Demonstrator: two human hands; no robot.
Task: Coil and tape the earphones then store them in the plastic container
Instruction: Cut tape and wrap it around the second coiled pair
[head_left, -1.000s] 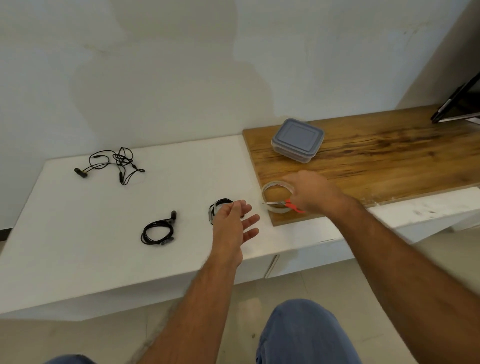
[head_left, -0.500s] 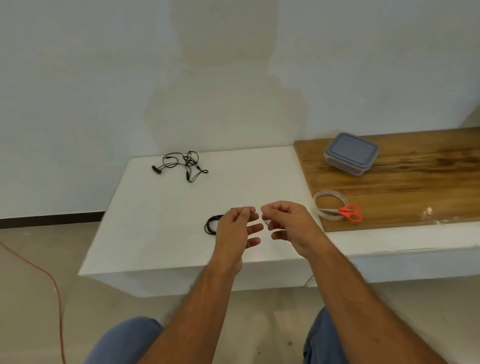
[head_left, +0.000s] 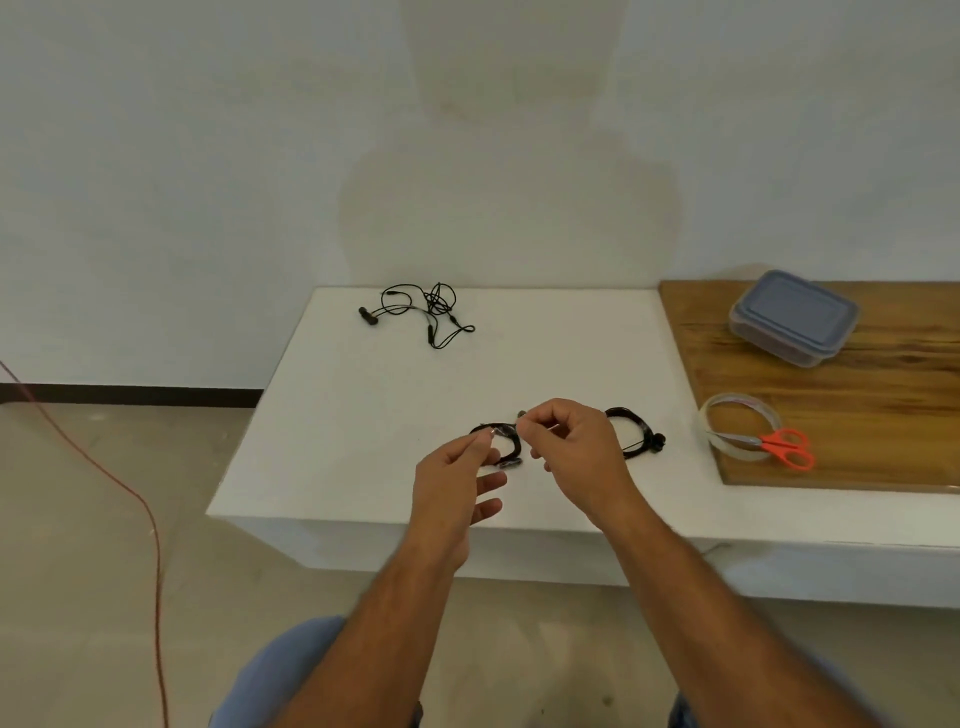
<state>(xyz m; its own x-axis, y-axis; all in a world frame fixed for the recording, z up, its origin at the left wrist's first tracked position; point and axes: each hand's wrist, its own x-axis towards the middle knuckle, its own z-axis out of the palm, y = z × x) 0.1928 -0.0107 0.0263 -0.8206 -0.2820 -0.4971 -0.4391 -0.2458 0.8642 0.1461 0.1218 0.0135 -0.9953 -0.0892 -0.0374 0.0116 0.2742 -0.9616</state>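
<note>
My left hand (head_left: 457, 483) and my right hand (head_left: 571, 452) are held close together above the white table (head_left: 363, 415). Each pinches one end of a small, barely visible piece of clear tape (head_left: 503, 431) between thumb and forefinger. Just behind and below the hands lies a coiled black earphone (head_left: 511, 452), partly hidden by my fingers. A second coiled earphone (head_left: 636, 434) lies to the right of my right hand. A tangled, uncoiled earphone (head_left: 423, 312) sits at the table's far side. The plastic container (head_left: 792, 317), with its grey lid on, stands on the wooden board (head_left: 857, 405).
A clear tape roll (head_left: 740, 415) lies at the board's near left corner, with orange-handled scissors (head_left: 782, 448) resting across it. A red cable (head_left: 130, 493) runs over the floor to the left. My knees show below the table's front edge.
My right hand left the scissors on the tape roll and came over to my left hand. Both hands now pinch the tape piece over the coiled earphone. The view shifted left.
</note>
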